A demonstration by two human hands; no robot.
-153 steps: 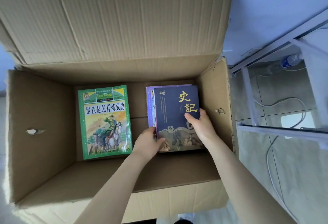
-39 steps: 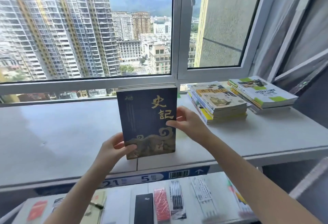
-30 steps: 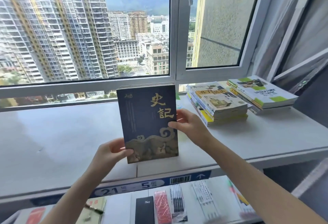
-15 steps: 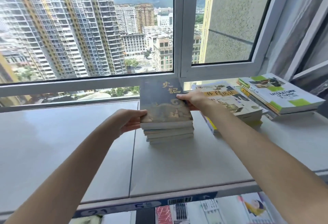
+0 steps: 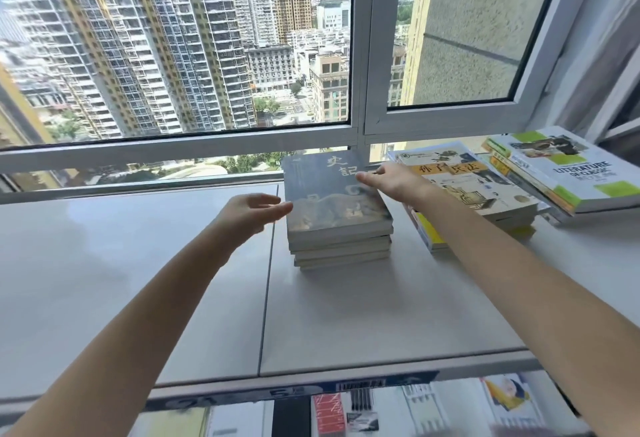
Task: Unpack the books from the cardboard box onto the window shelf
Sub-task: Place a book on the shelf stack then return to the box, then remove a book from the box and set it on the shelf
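A stack of several books topped by a dark blue book (image 5: 332, 194) with gold characters lies flat on the white window shelf (image 5: 138, 263), close to the window frame. My left hand (image 5: 251, 213) hovers just left of the stack, fingers apart, fingertips at the top book's left edge. My right hand (image 5: 391, 180) rests on the top book's right edge, fingers extended, holding nothing. The cardboard box is out of view.
Right of the stack stands a second pile with a yellow-titled book (image 5: 460, 184) on top, and a third pile with a white and green book (image 5: 561, 166) at the far right. A lower surface with stationery (image 5: 363, 412) shows under the shelf's front edge.
The books came from the box up to the shelf and were laid flat by the window. Since half a second ago both hands have loosened off the stack's sides.
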